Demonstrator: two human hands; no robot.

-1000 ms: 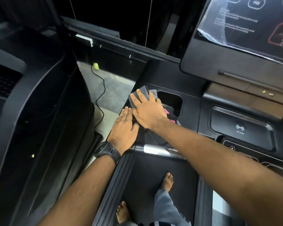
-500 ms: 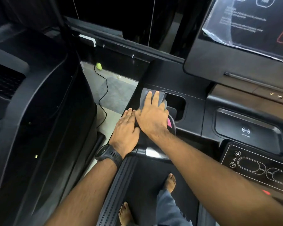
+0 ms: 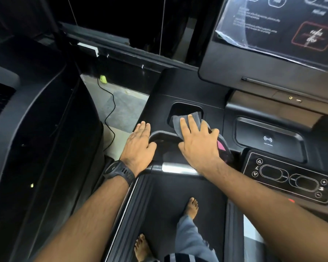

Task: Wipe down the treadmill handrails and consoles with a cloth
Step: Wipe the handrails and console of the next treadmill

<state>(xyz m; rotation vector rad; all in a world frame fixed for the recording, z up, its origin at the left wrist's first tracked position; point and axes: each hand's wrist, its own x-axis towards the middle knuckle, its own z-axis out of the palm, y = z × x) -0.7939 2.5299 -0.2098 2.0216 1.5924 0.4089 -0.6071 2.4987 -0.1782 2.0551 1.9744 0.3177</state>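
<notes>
- Two hands apart, both flat; left hand (image 3: 138, 146) rests bare on console (image 3: 187, 87) edge, fingers straight, holds nothing
- right hand (image 3: 199, 144) presses grey cloth (image 3: 197, 119) w/ straight fingers at front lip of cup recess (image 3: 184, 108), just above handrail (image 3: 165, 136) bend
- to do it well: even palm pressure; work cloth into recess corners; then sweep along handrail
- keep wrist off btn panel (image 3: 290, 178) at right; cloth looks bunched under palm, prob. better spread flat

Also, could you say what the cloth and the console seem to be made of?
The cloth: soft grey fabric, perhaps microfibre, matte and draping in folds. The console: likely moulded black plastic, matte, with smooth rounded edges and dull highlights.
</notes>
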